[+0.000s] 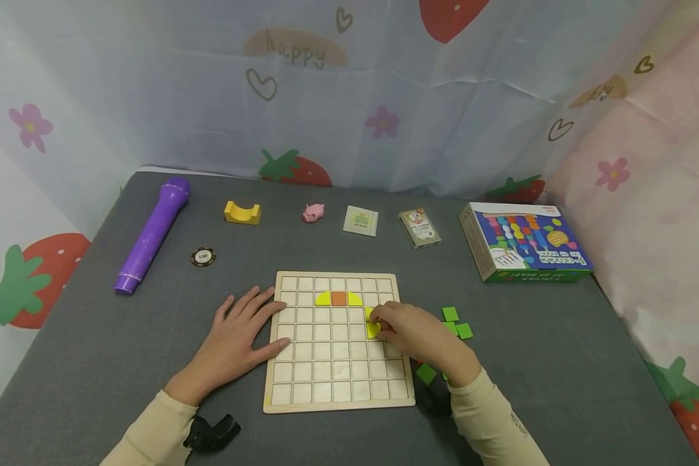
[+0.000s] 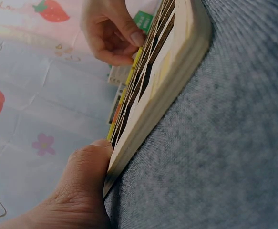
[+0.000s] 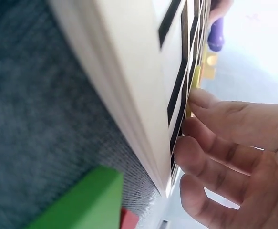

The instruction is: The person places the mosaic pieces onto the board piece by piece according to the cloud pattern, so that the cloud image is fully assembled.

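A square wooden grid board [image 1: 340, 391] lies on the table. Near its top, an orange square tile [image 1: 339, 298] sits between two yellow rounded tiles [image 1: 323, 298]. My left hand [image 1: 233, 343] rests with spread fingers at the board's left side, index finger and thumb on its edge; in the left wrist view the thumb [image 2: 88, 167] presses the rim. On the right part of the grid, my right hand [image 1: 416, 330] pinches a yellow tile [image 1: 373, 331] low at the board, thumb and fingertips close together. Just above it sits another yellow tile [image 1: 369, 314], partly covered by the fingers.
Several green square tiles [image 1: 464, 331] lie right of the board, with a bit of red beneath my right wrist. Behind stand a purple microphone [image 1: 154, 236], poker chip [image 1: 202, 257], yellow block [image 1: 242, 213], pink pig [image 1: 312, 213], small card [image 1: 360, 221], playing-card box [image 1: 419, 228] and colourful box [image 1: 527, 243].
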Available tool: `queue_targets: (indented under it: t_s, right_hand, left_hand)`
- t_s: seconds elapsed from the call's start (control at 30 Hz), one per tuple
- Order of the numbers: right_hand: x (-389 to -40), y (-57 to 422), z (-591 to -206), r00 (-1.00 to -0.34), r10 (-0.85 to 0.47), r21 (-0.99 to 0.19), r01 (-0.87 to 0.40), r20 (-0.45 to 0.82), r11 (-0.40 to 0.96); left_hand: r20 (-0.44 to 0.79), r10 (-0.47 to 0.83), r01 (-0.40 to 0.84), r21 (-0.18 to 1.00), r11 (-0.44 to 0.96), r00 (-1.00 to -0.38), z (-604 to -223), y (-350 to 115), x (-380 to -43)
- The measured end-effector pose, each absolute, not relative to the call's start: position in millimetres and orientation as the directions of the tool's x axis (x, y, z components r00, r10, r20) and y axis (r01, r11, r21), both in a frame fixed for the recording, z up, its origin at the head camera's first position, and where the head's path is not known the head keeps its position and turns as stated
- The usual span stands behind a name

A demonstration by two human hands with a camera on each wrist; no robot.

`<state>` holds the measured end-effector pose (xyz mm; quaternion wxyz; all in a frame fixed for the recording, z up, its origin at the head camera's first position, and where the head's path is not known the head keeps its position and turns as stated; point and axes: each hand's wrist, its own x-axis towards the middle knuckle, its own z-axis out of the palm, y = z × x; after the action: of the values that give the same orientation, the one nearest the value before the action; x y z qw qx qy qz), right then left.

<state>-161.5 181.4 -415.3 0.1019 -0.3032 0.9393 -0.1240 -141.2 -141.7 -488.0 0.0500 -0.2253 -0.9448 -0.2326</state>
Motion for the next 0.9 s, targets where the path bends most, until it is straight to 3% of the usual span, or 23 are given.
queue_targets:
  t_s: [0.3, 0.53, 0.67, 0.9]
  right_hand:
    - [-157.9, 187.4, -408.8, -0.823, -0.555, -0.332, -0.493, -0.122, 0.804]
    - [-148.5, 228.9, -389.6, -0.889, -0.454, -0.308, -0.417, -0.056, 0.855]
    - [-139.8, 257.0, -380.5, -0.918, -0.373, -0.275, -0.327, -0.133, 0.904]
    - [-126.6, 284.6, -387.8, -0.865, -0.407, -0.32, -0.312, -0.293, 0.894]
  left_hand:
    - [0.194, 0.404, 0.448, 0.419, 0.79, -0.894, -488.1, -141.7, -141.6]
    - [0.191, 0.402, 0.445, 0.424, 0.789, -0.896, -487.6, -141.1, -141.7]
    - [0.188, 0.401, 0.442, 0.427, 0.789, -0.897, -487.8, -140.7, -141.2]
    - [0.19, 0.398, 0.441, 0.428, 0.789, -0.897, -487.3, -141.1, -141.2]
